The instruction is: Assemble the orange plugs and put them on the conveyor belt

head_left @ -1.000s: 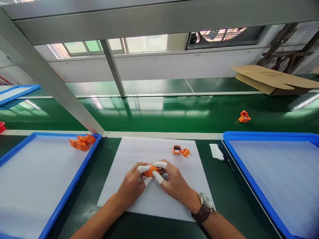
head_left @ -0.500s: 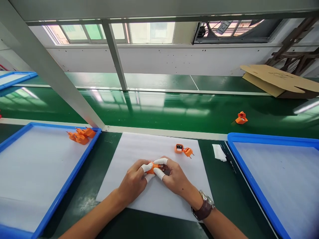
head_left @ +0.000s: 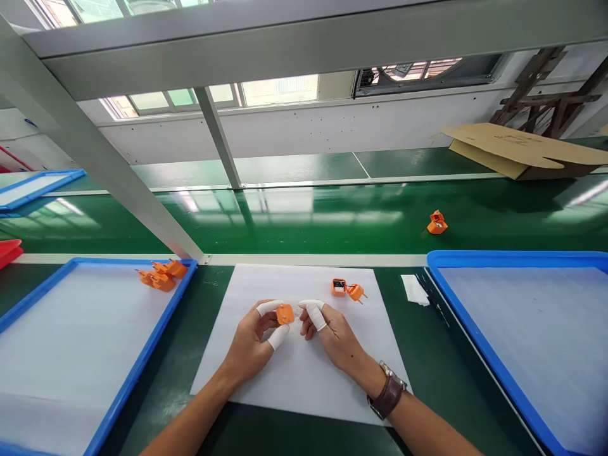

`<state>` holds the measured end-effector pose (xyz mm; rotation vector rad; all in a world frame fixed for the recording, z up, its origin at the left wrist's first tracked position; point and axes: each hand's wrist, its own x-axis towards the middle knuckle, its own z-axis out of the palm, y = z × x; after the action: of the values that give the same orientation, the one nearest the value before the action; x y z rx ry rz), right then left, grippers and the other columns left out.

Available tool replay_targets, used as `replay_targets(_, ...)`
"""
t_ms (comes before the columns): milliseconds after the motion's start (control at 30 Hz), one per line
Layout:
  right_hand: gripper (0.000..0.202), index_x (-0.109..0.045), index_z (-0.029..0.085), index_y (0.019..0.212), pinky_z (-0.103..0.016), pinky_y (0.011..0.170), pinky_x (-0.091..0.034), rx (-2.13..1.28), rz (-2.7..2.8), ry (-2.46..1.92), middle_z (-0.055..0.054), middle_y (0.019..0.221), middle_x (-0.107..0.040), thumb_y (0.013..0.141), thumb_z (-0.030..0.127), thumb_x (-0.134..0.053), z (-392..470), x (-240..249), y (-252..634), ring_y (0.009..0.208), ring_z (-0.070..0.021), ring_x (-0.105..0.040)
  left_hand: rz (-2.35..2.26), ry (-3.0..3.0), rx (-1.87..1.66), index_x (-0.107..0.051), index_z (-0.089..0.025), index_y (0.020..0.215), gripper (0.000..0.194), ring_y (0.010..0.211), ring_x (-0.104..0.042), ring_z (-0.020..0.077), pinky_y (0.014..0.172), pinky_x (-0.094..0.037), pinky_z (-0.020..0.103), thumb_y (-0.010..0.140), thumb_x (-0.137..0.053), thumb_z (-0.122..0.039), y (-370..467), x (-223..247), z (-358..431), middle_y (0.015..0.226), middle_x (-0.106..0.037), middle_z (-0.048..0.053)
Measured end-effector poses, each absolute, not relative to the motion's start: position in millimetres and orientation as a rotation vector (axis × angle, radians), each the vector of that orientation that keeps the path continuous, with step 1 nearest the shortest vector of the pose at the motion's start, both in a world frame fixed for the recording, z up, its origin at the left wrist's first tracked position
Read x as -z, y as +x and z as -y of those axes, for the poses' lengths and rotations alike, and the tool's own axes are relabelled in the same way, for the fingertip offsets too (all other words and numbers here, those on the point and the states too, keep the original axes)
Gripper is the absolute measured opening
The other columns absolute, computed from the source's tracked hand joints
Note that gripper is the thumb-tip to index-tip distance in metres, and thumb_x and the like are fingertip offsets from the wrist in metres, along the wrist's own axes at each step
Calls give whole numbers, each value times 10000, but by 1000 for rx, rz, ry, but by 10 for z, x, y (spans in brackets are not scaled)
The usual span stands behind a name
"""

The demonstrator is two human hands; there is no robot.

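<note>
My left hand [head_left: 256, 335], with white covers on thumb and forefinger, grips a small orange plug part [head_left: 285, 314] above a white sheet [head_left: 304, 386]. Just right of it, my right hand [head_left: 330, 329] has its covered thumb and forefinger pressed together near the part; a small translucent thing seems to be at their tips, too small to make out. An opened orange plug housing [head_left: 339, 287] lies on the sheet behind my right hand, wired to its pronged half [head_left: 356, 292].
On the left, a blue-rimmed tray [head_left: 137, 367] holds several orange plugs [head_left: 164, 275]. Another blue-rimmed tray [head_left: 503, 373] stands right, beside a white scrap [head_left: 415, 289] and thin dark tools [head_left: 434, 297]. An orange piece [head_left: 437, 222] sits on the green belt [head_left: 304, 221].
My right hand has come off the orange part and moved slightly right. The part is now turned in my left hand, showing its flat face. The head view has shifted and tilted.
</note>
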<state>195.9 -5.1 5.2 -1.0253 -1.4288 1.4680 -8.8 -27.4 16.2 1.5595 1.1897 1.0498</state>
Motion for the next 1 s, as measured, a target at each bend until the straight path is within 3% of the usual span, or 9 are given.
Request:
replay_targets(100,440,-661,163,1044,-313,674,-532,-1484,1414,-1034,-40,799,-663,1015,536,-429,56,-48,1952,683,-164,-627,-1146,1315,-1058,-623,-220,1195,313,1076,-661,240,993,-536,418,892,-675,-278,-155,-173,256,1207,-642,101)
replay_targets(300,413,-660,176,952,-315,697,-514,-1409,1553,-1061,-31,790,-642,1013,517,-436,86,-34,1957,700,-169,-620,-1476,1333,-1362,-676,-206,1174,420,977,-674,228,931,-543,389,789,-777,-337,-377,-215,197,1141,-689,85)
replay_targets(500,336,-652,198,1090,-330,717,-508,-1338,1668,-1035,-30,833,-628,1007,467,-468,114,22,1953,744,-187,-617,-1873,1181,-1727,-660,-159,1204,531,1045,-686,252,1006,-514,416,744,-794,-387,-1339,-683,148,1123,-722,108)
replay_targets(567,309,-650,210,1113,-342,715,-510,-1314,1685,-1014,-34,853,-628,998,447,-488,119,36,1947,748,-195,-618,-2093,1130,-1717,-640,-143,1246,597,1073,-677,266,997,-514,416,733,-789,-408,-1801,-746,155,1159,-711,121)
replay_targets(700,263,-659,240,1110,-364,689,-510,-1265,1720,-1001,-45,868,-634,985,417,-509,128,51,1939,735,-212,-609,-2398,1021,-1378,-621,-103,1259,648,1058,-681,296,935,-532,418,710,-775,-411,-2458,-600,160,1166,-713,142)
replay_targets(867,238,-665,259,1105,-362,649,-495,-1214,1773,-989,-52,881,-641,985,395,-512,129,60,1931,720,-216,-594,-2370,1005,-1280,-682,-109,1119,505,975,-710,291,844,-563,377,654,-782,-278,-2569,-391,138,1078,-745,136)
replay_targets(1000,202,-672,257,1088,-345,660,-484,-1165,1795,-970,-38,872,-629,981,327,-517,135,22,1923,720,-200,-573,-2449,1047,-1303,-588,-87,1293,695,1023,-687,297,846,-567,391,621,-742,-177,-2434,-511,184,1253,-652,193)
